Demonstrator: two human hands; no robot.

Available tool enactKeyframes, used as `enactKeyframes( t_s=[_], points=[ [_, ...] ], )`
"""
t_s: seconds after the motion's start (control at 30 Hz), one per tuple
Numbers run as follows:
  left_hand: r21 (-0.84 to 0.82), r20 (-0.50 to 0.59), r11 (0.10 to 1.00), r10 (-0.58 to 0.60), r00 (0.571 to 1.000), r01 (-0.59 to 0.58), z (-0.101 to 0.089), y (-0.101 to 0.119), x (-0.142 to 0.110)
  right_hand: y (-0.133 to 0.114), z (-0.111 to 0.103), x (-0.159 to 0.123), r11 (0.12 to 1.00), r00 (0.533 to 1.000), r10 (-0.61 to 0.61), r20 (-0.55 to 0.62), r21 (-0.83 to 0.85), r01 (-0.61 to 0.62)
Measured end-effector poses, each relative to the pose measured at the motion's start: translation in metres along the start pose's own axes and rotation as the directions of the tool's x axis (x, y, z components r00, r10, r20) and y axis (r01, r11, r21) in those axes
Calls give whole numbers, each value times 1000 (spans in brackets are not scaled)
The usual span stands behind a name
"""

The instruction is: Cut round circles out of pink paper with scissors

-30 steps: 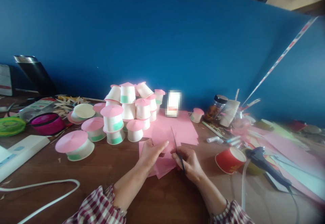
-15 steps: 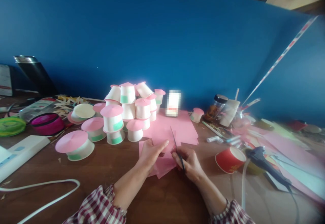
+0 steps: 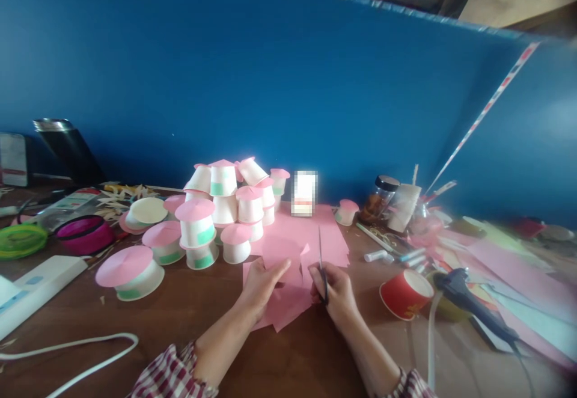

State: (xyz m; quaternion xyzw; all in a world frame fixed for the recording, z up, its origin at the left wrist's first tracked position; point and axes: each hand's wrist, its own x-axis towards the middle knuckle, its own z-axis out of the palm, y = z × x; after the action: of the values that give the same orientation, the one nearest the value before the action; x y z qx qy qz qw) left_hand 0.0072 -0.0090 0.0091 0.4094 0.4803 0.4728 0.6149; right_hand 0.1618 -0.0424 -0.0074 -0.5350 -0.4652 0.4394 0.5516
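Note:
My left hand is closed on a piece of pink paper, its thumb lying on top. A cut strip at the paper's right side curls up. In my right hand I hold scissors with dark handles, the blades pointing away from me, just right of the paper. Beneath both hands lie more pink sheets. To the left stand several white paper cups with pink cone tops, some stacked, including a near cup and a two-high stack.
A red paper cup and a glue gun lie to the right, beside pens and coloured paper. A lidded jar stands behind them. At left are a white power strip, a cable and a magenta pouch.
The scissors have moved right, away from the paper, and the cut strip now stands up. My left hand shifted slightly left. The camera view tilted upward a little.

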Motion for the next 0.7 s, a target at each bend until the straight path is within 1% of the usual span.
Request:
enactKeyframes(
  t_s=[0.1,0.13,0.23,0.3,0.43,0.47,0.53,0.57,0.7],
  points=[
    [-12,31,1000,-5,999,5,0,-1,0,5,1,2,997,999,43,8,70,-44],
    [-11,13,1000,-11,1000,11,0,-1,0,7,1,3,995,999,48,3,82,-48],
    [-12,-9,1000,-11,1000,11,2,-1,0,10,2,5,994,999,37,-4,105,-36],
    [-17,1,1000,0,1000,0,2,-2,1,11,4,6,992,999,39,3,119,-39],
    [-2,-1,1000,5,1000,-5,3,-5,3,12,6,8,988,999,19,39,149,-25],
    [3,8,1000,-1,1000,1,3,-6,4,14,7,9,989,999,11,50,144,-18],
    [43,-11,998,-37,999,37,4,-7,6,16,7,10,995,998,-3,67,101,-4],
    [58,-16,998,-31,999,32,4,-8,6,17,7,11,997,997,-23,69,79,18],
    [23,50,1000,6,999,-7,2,-10,9,18,5,14,994,995,-101,16,31,100]
  ],
)
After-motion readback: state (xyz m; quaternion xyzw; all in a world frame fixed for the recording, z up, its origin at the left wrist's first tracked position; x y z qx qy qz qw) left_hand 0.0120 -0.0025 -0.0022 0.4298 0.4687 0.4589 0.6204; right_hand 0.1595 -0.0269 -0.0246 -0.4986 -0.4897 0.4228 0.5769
